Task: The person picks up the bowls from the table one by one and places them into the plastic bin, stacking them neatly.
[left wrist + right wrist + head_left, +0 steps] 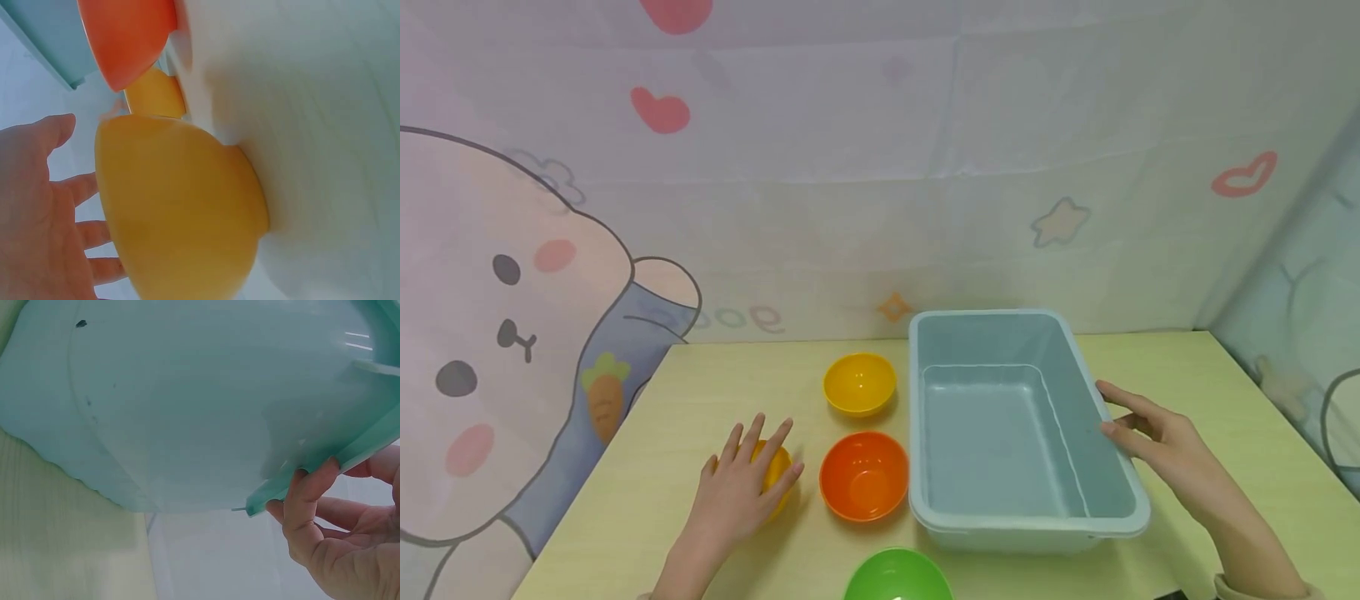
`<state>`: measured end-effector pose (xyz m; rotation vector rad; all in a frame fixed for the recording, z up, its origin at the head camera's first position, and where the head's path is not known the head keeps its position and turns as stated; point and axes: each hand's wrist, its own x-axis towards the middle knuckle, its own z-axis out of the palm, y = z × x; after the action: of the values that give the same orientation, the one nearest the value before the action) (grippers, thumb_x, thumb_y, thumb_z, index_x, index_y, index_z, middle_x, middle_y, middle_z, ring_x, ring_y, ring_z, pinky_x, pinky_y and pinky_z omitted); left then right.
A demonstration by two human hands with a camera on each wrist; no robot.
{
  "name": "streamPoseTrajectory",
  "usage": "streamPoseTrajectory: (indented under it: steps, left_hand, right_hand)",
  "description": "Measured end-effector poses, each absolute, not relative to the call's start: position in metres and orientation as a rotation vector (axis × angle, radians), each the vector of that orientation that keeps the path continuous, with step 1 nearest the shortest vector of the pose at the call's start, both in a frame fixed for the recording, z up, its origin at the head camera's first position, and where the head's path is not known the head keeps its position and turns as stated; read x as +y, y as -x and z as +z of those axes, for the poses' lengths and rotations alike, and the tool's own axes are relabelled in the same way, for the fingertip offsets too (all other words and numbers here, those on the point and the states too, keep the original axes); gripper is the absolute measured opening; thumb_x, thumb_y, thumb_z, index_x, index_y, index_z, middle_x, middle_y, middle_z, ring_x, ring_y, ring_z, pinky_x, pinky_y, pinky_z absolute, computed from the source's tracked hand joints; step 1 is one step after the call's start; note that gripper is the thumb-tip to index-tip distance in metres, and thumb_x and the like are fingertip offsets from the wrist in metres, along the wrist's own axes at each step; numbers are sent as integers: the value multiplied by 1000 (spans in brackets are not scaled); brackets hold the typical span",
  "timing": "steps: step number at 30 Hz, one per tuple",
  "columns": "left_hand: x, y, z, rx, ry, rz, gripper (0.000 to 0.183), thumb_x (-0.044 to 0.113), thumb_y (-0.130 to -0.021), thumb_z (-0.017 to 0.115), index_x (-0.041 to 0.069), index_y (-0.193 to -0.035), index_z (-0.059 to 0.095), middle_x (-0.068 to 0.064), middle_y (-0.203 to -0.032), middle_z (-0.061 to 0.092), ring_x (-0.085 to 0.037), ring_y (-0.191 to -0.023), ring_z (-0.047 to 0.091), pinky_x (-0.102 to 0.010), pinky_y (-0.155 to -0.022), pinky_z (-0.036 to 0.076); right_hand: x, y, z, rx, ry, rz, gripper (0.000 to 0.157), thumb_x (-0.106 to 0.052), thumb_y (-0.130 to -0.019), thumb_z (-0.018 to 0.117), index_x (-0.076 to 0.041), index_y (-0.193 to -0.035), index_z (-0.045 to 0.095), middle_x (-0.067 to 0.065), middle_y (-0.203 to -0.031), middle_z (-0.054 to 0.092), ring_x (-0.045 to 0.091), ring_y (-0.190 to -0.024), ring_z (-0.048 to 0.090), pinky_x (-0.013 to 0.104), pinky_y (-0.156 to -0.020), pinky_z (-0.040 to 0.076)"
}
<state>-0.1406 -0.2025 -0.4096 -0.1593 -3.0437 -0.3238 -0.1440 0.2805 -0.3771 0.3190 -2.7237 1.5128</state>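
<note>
My left hand [735,490] hovers with spread fingers over a yellow bowl [777,468], hiding much of it in the head view. In the left wrist view the same yellow bowl [181,206] stands upright on its foot, fingers along its rim and the thumb held apart. On the other side, my right hand [1172,450] holds the right rim of a light blue plastic basin [1030,523]. Its curled fingers [303,503] sit against the rim's underside in the right wrist view. Nothing lies inside the basin.
Between the left hand and the basin stand an orange bowl [865,477] and, farther back, a second yellow bowl [860,383]. A green bowl [898,577] is cut off by the front edge of the view. A printed cloth [820,225] hangs behind the pale wooden table [647,467].
</note>
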Motion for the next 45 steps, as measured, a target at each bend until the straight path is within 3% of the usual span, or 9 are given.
streamPoseTrajectory:
  steps: [13,26,35,45]
  left_hand:
    - [-203,137,-412,-3040,165,-306,70,64,-88,51,33,-149,35,-14,-157,29,-45,-143,25,-73,-101,28]
    - [-206,134,-416,-3051,121,-304,79,70,-80,57,32,-147,39,-15,-157,29,-47,-142,24,-75,-100,26]
    - [-210,137,-418,-3070,86,-285,82,76,-79,52,33,-148,37,-16,-157,28,-51,-141,22,-77,-98,25]
    - [-211,138,-419,-3117,58,-306,83,73,-79,56,32,-148,37,-19,-157,25,-53,-141,20,-82,-92,26]
  right_hand:
    - [282,141,-378,-2670,-376,1601,53,-18,-100,50,-10,-150,34,-11,-98,63,4,-85,57,15,-75,45]
    - [282,141,-377,-2706,-344,1589,53,-20,-101,50,-10,-150,33,-10,-100,63,3,-88,57,14,-77,46]
    - [282,142,-378,-2705,-340,1588,53,-20,-100,50,-11,-150,33,-10,-99,63,3,-88,57,13,-77,45]
    - [282,143,-376,-2692,-359,1615,53,-20,-101,50,-10,-150,33,-7,-97,63,4,-87,57,14,-77,46]
